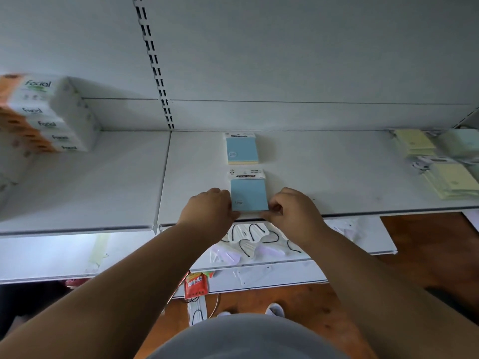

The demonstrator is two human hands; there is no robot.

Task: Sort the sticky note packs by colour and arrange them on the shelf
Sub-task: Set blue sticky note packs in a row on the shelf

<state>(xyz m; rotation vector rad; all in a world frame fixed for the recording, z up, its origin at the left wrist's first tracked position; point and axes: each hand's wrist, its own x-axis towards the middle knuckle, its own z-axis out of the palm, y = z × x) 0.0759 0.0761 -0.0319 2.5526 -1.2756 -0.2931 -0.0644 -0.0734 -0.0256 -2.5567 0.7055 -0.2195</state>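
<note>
Two yellow stacks [435, 164] far right

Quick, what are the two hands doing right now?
Left hand: fingers curled, gripping the left edge of the front blue sticky note pack.
Right hand: fingers curled, pinching the same pack's right edge.

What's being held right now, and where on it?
The front blue sticky note pack, pinched at its lower side edges by left hand and right hand.

Both hands [248, 211] pinch a blue sticky note pack [249, 194] on the shelf [337, 182]
</note>
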